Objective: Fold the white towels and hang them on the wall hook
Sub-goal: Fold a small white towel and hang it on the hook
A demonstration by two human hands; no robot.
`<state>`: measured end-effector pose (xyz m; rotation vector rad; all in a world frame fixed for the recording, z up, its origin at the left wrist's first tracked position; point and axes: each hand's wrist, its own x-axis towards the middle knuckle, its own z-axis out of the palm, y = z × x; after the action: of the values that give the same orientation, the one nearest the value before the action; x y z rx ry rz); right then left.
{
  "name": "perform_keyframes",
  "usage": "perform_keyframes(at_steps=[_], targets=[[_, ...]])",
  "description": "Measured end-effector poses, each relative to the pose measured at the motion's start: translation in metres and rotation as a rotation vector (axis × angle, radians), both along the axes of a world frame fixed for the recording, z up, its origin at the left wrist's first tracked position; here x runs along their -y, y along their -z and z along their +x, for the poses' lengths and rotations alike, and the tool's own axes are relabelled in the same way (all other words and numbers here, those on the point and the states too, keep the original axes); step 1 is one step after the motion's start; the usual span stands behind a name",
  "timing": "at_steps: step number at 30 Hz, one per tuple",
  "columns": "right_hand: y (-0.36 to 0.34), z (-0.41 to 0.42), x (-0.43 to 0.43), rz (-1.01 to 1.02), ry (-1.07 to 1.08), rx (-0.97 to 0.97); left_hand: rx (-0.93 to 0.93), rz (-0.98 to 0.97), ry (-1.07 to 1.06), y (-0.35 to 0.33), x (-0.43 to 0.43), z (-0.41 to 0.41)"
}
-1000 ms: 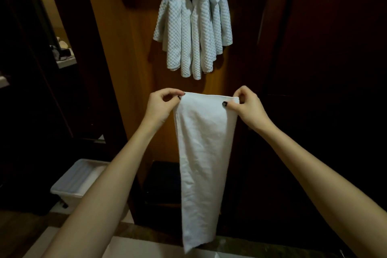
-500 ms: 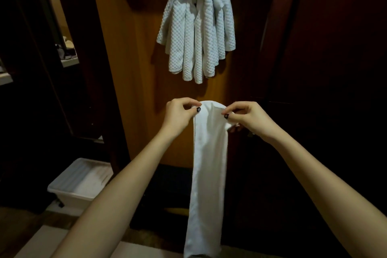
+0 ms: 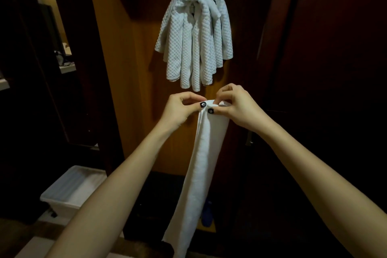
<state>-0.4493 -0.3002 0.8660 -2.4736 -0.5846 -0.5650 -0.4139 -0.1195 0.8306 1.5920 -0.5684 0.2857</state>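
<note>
left hand [image 3: 179, 109] and right hand [image 3: 236, 107] pinch the top edge of the smooth towel [image 3: 201, 165], thumbs nearly touching; it hangs as a narrow strip, just below the waffle towels [image 3: 194, 37] draped on the wooden panel [image 3: 134, 69]; open room either side.

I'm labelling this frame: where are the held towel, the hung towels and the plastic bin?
held towel [image 3: 209, 153], head view: middle of its hanging strip.
hung towels [image 3: 194, 44], head view: quilted front folds.
bin [image 3: 60, 202], head view: its near rim.
</note>
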Motion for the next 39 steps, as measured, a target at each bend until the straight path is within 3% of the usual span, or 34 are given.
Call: perform_keyframes(at_steps=[12, 19, 30, 33, 39], targets=[[-0.018, 0.009, -0.008, 0.118, -0.088, -0.081, -0.006, -0.126, 0.058, -0.006, 0.001, 0.006], [-0.02, 0.014, -0.006, 0.145, 0.02, -0.001, -0.068, -0.1, 0.207, -0.001, -0.002, 0.004], [-0.029, 0.0, 0.022, -0.039, -0.019, -0.127, 0.084, -0.208, -0.04, -0.005, 0.001, 0.007], [-0.034, -0.002, 0.016, 0.071, -0.05, -0.103, 0.118, -0.17, -0.047, -0.008, 0.002, 0.007], [-0.047, -0.003, 0.013, 0.358, -0.308, -0.3, 0.154, -0.137, -0.11, -0.024, -0.006, 0.004]])
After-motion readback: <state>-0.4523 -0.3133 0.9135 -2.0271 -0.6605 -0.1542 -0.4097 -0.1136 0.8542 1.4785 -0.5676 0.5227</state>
